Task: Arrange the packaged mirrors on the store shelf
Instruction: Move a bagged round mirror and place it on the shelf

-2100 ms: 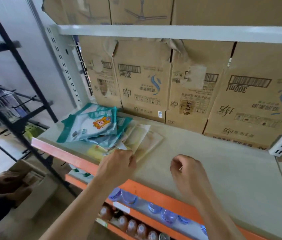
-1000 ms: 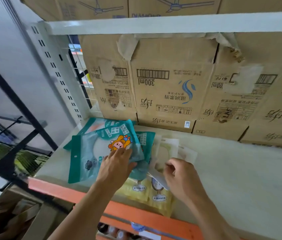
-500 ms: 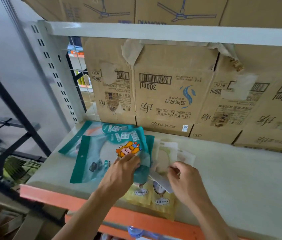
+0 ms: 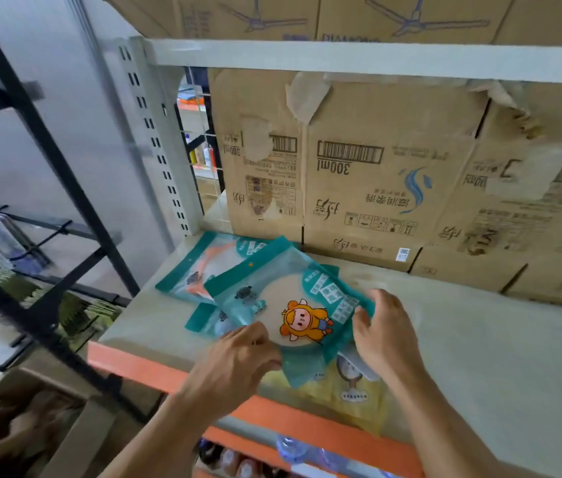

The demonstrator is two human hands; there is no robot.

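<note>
A teal packaged mirror (image 4: 286,298) with an orange cartoon figure is lifted and tilted over the pile on the shelf (image 4: 479,357). My left hand (image 4: 238,360) grips its near edge and my right hand (image 4: 381,332) holds its right edge. Two more teal packaged mirrors (image 4: 200,270) lie flat behind and to the left. Yellow packaged mirrors (image 4: 352,388) lie under it at the shelf's front edge, partly hidden by my hands.
Cardboard boxes (image 4: 369,188) line the back of the shelf. A grey perforated upright (image 4: 155,132) stands at the shelf's left end. The orange shelf lip (image 4: 155,370) runs along the front, with bottles (image 4: 286,450) below. A black rack (image 4: 48,188) stands to the left.
Both hands have taken hold of the top teal package and turned and shifted it right, over the pale packages. The camera has moved closer.
</note>
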